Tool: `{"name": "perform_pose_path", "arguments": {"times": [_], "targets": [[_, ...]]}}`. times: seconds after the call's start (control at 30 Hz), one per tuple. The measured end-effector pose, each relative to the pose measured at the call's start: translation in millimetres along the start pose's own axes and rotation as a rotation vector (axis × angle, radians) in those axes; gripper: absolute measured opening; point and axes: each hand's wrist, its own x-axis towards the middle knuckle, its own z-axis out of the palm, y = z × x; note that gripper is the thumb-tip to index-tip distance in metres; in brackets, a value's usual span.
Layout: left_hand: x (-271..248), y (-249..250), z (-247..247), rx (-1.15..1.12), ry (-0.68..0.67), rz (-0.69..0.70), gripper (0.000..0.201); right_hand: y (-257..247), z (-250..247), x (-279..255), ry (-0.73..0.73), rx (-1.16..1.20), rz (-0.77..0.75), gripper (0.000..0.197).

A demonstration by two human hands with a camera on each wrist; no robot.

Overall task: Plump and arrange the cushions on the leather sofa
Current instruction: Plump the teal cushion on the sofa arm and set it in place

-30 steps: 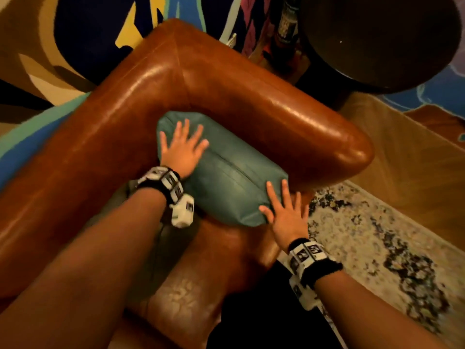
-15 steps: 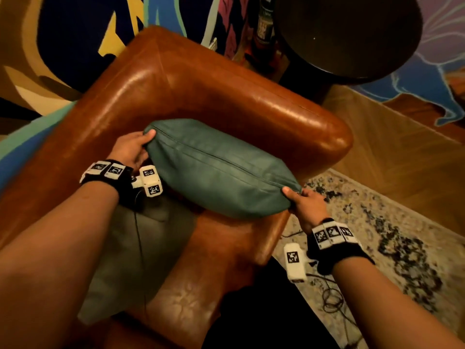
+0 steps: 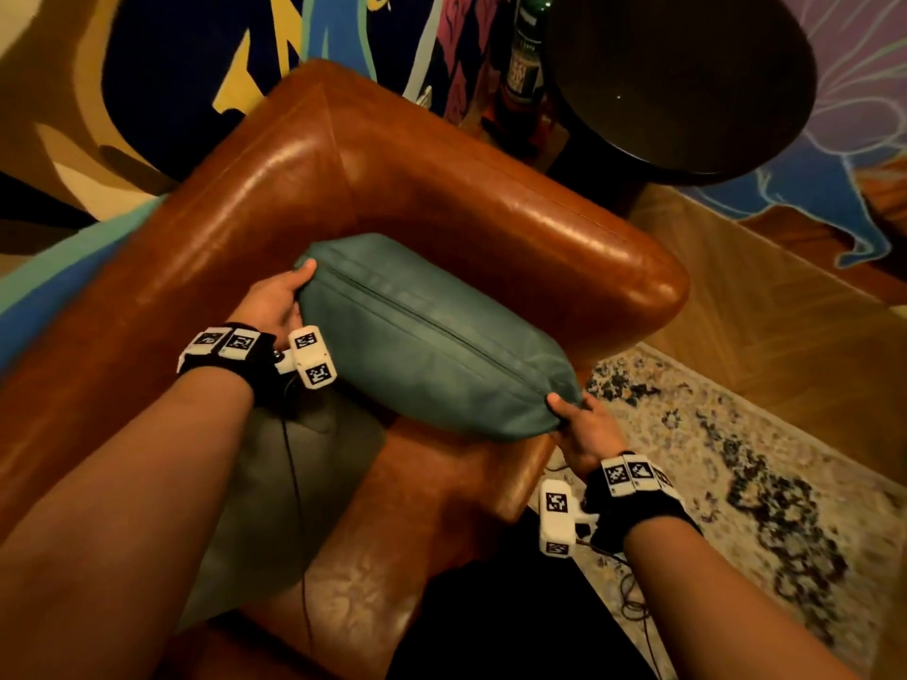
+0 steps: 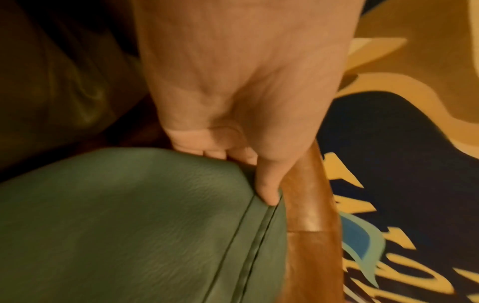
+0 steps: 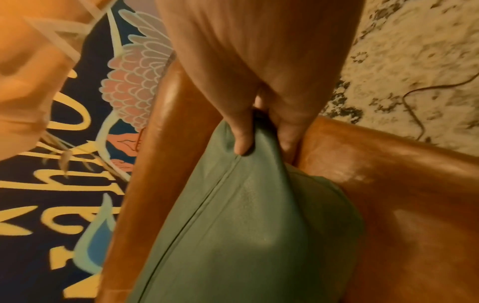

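Observation:
A teal leather cushion (image 3: 432, 346) is held up in the corner of the brown leather sofa (image 3: 441, 188), seam side up. My left hand (image 3: 275, 301) grips its far-left corner, thumb on top by the seam (image 4: 269, 192) and fingers curled under. At the near-right corner my right hand (image 3: 579, 424) pinches the cushion (image 5: 233, 225) between thumb (image 5: 241, 141) and fingers. A second, grey-green cushion (image 3: 275, 507) lies flat on the seat under my left forearm.
A dark round side table (image 3: 677, 81) stands behind the sofa arm, with a green bottle (image 3: 525, 61) beside it. A patterned rug (image 3: 736, 483) and wood floor lie to the right. A painted mural covers the wall behind. A thin cable (image 3: 633, 596) trails on the rug.
A second ago both palms lay flat on the cushion's face. Both hands then moved to opposite ends and gripped the corners, and the cushion turned seam side up. Little differs since half a second ago.

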Motion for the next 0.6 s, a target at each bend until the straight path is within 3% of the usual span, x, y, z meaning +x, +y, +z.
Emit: {"name": "perform_pose_path", "arguments": {"times": [0.1, 0.23, 0.27, 0.37, 0.5, 0.53, 0.6], "targets": [[3.9, 10.3, 4.9, 0.050, 0.038, 0.078, 0.043, -5.4, 0.3, -3.2, -0.025, 0.002, -0.017, 0.041], [12.7, 13.0, -5.0, 0.097, 0.018, 0.003, 0.046, -4.6, -8.9, 0.1, 0.003, -0.022, -0.039, 0.103], [15.2, 8.8, -7.2, 0.102, 0.033, -0.039, 0.048, -3.1, -7.5, 3.7, 0.005, -0.022, -0.039, 0.109], [17.5, 3.3, -6.2, 0.049, 0.072, -0.101, 0.041, -5.7, 3.2, 9.9, 0.027, -0.004, -0.027, 0.084], [12.7, 15.0, -13.7, 0.108, 0.057, -0.050, 0.028, -8.2, 0.4, 3.8, 0.015, 0.014, -0.053, 0.034], [13.9, 16.9, -19.3, 0.149, 0.031, -0.047, 0.037, -5.7, 0.3, 1.5, 0.023, 0.004, -0.049, 0.038], [22.8, 14.9, -27.5, 0.234, 0.061, -0.073, 0.081, -0.4, 3.6, 2.8, 0.070, -0.028, -0.007, 0.070]]}}
